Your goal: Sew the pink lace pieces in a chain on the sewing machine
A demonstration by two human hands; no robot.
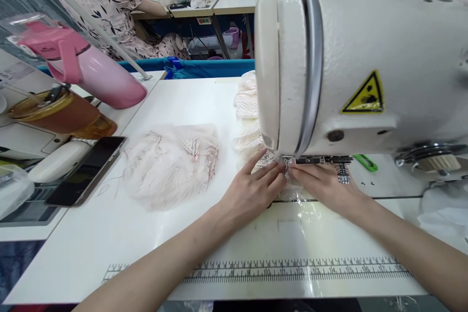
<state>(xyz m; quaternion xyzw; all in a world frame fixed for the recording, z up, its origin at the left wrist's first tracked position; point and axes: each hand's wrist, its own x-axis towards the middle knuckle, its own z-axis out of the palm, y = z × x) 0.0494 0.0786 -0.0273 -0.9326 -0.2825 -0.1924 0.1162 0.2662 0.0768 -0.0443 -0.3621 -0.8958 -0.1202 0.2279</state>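
My left hand (252,187) lies flat with its fingers stretched out, pressing a cream lace piece (272,161) onto the bed of a white sewing machine (358,68). My right hand (323,185) lies flat opposite it, fingertips on the same lace just in front of the presser foot (287,163). The fingertips of both hands nearly meet beside the needle area. More folded lace (246,102) trails behind the machine head.
A heap of pale pink lace pieces (171,163) lies left of my hands. A dark phone (87,170), a pink bottle (87,66) and an amber cup (54,112) stand at far left. A printed ruler (292,270) runs along the table's front edge. Another person (113,5) sits behind.
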